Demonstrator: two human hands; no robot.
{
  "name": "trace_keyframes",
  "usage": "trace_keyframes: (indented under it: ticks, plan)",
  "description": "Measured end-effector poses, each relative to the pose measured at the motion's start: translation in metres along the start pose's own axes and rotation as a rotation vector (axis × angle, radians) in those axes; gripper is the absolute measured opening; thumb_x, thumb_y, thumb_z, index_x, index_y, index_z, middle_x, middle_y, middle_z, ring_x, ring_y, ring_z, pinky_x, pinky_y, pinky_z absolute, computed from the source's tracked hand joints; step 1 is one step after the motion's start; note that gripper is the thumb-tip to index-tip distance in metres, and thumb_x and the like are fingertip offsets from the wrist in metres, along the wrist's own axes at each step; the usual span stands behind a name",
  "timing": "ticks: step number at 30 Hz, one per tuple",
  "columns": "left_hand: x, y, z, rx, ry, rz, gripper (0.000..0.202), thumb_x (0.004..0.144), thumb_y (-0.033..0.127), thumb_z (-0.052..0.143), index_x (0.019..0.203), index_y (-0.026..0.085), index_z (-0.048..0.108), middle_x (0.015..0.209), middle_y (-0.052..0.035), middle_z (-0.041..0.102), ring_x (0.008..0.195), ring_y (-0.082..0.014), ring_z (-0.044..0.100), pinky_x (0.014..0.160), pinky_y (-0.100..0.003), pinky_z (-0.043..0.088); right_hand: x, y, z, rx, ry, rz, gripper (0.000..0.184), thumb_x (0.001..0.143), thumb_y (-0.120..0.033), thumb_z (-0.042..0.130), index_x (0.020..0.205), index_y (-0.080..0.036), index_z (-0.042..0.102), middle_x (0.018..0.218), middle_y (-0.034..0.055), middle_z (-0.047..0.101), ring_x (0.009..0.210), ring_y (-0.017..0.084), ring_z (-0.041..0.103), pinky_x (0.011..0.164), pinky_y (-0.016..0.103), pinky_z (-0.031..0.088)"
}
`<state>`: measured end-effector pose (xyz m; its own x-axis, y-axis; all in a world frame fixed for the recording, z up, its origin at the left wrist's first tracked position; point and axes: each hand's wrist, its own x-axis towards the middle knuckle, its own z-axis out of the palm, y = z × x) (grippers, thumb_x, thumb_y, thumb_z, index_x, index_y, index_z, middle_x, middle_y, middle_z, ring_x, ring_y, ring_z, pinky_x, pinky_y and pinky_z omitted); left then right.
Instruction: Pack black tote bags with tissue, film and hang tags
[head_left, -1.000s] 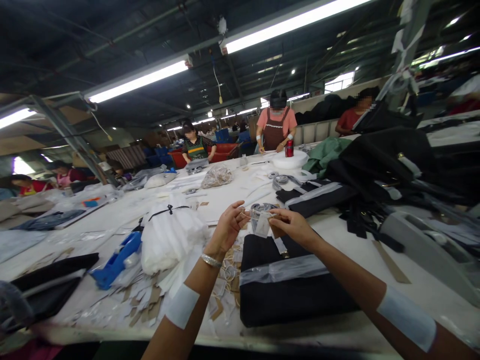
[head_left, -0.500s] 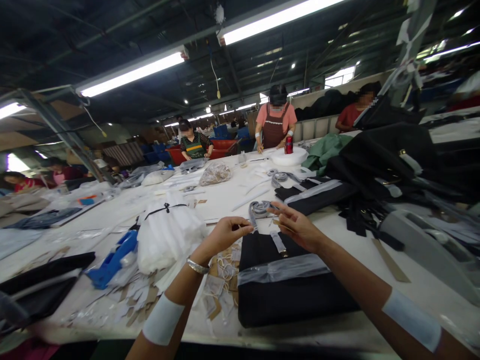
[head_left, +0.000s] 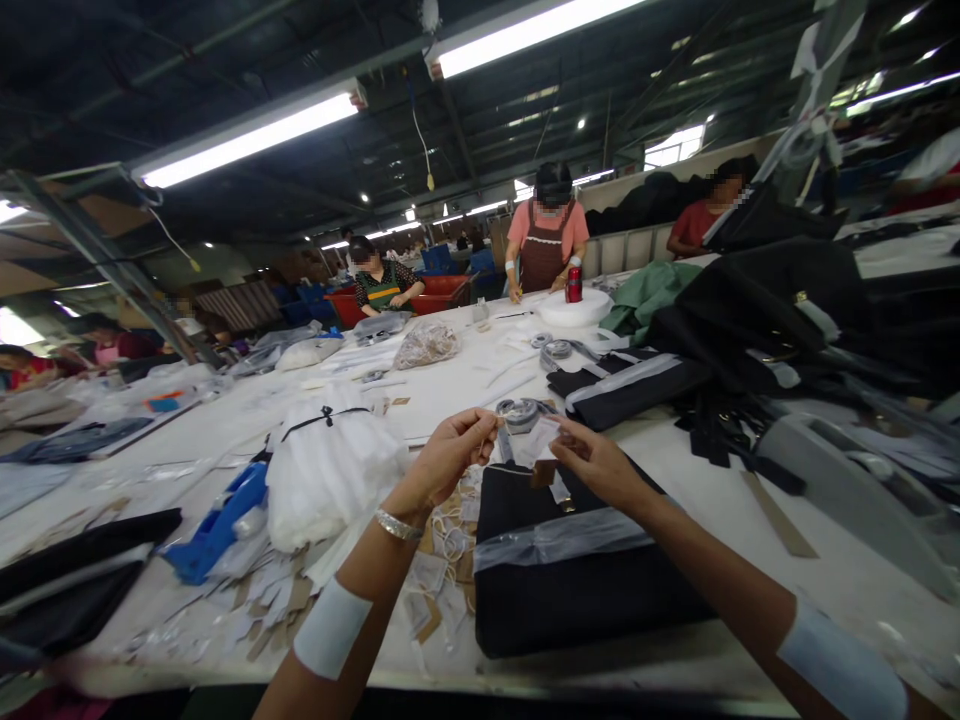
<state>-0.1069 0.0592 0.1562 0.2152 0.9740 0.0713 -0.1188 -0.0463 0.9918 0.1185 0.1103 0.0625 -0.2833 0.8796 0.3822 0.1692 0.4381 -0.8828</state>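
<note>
My left hand pinches a thin pale string between thumb and fingertips. In my right hand are hang tags, a white card over a brown one, gripped at their right edge. The string runs from the left fingers toward these tags. Below both hands a black bag lies flat, with a clear plastic band across it and a wrapped metal clasp. A coiled grey wrapped strap rests at its far edge. Left of the bag is a pile of stringed tags.
A blue tape dispenser and a tied white foam bundle stand to the left. Another black bag lies beyond my right hand, near a grey dispenser. Co-workers stand across the table, one behind a red can.
The tags in my right hand have turned to face me, and the fingers have closed on their edge. My left hand has risen slightly with the string; the view has shifted a little.
</note>
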Motion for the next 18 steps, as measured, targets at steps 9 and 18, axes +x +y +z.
trace_keyframes:
  ticks: [9, 18]
  plan:
    - [0.02, 0.01, 0.011, 0.264, -0.106, 0.037, 0.033, 0.085, 0.047, 0.063, 0.085, 0.015, 0.065, 0.063, 0.0028, 0.052, 0.051, -0.0054, 0.044, 0.047, -0.017, 0.034, 0.008, -0.031, 0.01, -0.083, -0.087, -0.247, 0.05, 0.092, -0.044, 0.056, 0.136, -0.022, 0.055, 0.14, 0.0073, 0.055, 0.132, 0.028, 0.046, 0.114, 0.045, 0.033]
    - [0.04, 0.008, 0.019, -0.063, -0.022, 0.011, 0.033, 0.079, 0.043, 0.072, 0.091, 0.014, 0.064, 0.077, 0.0012, 0.061, 0.065, -0.0077, 0.06, 0.064, -0.02, 0.051, 0.011, -0.027, 0.029, 0.164, -0.172, -0.045, 0.064, 0.08, -0.041, 0.073, 0.137, -0.021, 0.051, 0.097, 0.0058, 0.072, 0.087, 0.023, 0.069, 0.078, 0.035, 0.056]
